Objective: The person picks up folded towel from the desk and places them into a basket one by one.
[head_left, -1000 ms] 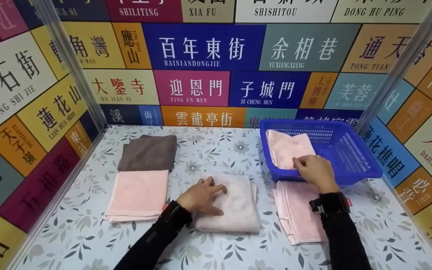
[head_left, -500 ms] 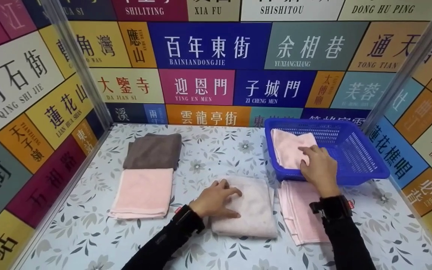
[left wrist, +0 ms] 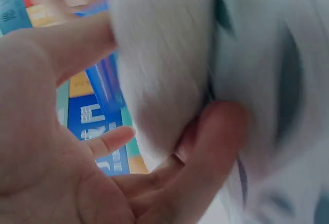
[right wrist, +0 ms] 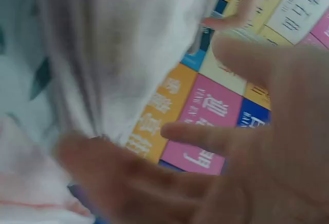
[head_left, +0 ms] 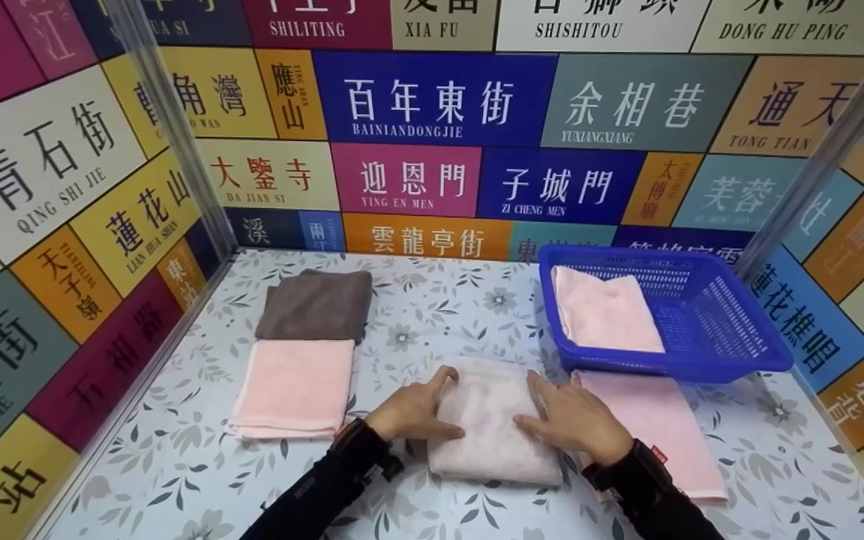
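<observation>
Gripping the folded pale towel [head_left: 493,426], I am clamping left hand [head_left: 411,411] and right hand [head_left: 573,418] on its opposite edges; blue basket [head_left: 732,352] sitting beyond my right.

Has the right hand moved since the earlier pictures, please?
Yes. The right hand has left the blue basket and come down-left onto the folded pale towel beside the left hand.
</observation>
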`<state>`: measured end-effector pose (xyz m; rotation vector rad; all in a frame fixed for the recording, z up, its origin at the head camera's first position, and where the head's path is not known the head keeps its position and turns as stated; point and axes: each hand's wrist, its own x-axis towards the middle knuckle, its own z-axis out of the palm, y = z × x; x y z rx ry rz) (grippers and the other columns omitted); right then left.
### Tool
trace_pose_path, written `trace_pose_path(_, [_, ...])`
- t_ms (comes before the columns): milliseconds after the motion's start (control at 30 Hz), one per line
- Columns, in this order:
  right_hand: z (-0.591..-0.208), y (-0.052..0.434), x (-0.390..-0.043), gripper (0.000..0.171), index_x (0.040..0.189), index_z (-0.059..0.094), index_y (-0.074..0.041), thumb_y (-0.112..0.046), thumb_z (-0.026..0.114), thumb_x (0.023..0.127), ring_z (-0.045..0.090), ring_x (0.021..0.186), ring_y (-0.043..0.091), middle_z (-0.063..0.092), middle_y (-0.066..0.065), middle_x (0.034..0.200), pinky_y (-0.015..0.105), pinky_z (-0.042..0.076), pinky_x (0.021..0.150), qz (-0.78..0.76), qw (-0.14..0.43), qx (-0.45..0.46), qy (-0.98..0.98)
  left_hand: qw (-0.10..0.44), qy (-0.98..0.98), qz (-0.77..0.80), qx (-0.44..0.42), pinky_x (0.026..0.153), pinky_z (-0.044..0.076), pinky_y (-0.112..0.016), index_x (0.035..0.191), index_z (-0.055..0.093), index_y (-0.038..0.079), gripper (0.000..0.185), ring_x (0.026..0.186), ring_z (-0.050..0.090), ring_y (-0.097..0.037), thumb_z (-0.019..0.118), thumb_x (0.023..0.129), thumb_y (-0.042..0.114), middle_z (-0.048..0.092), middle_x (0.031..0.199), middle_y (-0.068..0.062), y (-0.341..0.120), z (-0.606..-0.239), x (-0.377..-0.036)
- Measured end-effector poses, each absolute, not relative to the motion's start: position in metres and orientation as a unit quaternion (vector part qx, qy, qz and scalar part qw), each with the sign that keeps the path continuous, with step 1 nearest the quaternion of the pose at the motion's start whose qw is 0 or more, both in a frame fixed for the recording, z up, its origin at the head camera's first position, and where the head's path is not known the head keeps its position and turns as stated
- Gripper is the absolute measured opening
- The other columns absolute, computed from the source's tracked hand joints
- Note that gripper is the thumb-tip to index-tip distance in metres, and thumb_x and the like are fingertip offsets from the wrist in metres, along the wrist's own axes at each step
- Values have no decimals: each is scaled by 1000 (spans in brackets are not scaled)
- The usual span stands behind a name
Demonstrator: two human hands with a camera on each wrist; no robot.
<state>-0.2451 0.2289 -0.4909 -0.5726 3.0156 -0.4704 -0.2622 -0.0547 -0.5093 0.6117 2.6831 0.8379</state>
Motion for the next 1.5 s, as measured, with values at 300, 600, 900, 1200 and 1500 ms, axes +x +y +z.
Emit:
trace_pose_path(300, [-512,219,-250,94,163,28,-3,-29,75,85,65,110,36,65,30,128,58,53,99,-242,119,-211,939,163,892,342,245,68,50,-30,133,42,21,67,77,56,-16,82,79,21,56,88,-1,-36,-520,-255])
trace_pose_path(600, [-520,215,-256,83,157,42,-6,-13,75,81,64,113,36,63,28,137,59,53,100,-309,116,-219,918,133,871,376,286,78,49,-27,127,47,12,63,87,54,-16,80,74,3,57,96,-3,-33,-523,-259])
trace_pose_path(900, [-492,217,-250,80,155,46,-7,-14,74,80,67,106,30,69,19,129,52,55,95,-284,23,-238,929,85,860,386,323,75,46,-24,126,51,12,64,86,53,-14,81,71,-2,61,99,-4,-31,-499,-266])
trace_pose_path(1200, [-444,237,-247,83,157,45,-9,-9,76,80,64,100,27,64,20,139,52,55,95,-320,-117,-262,903,-6,839,416,350,89,52,-29,123,57,15,53,100,59,-17,79,77,-1,66,115,-5,-16,-452,-272])
trace_pose_path(1500, [-428,281,-267,81,153,53,-19,7,71,78,57,125,27,61,15,146,39,42,107,-379,-234,-203,872,-94,828,431,345,101,49,-31,102,72,16,18,113,58,-17,73,89,5,62,122,-8,40,-441,-288])
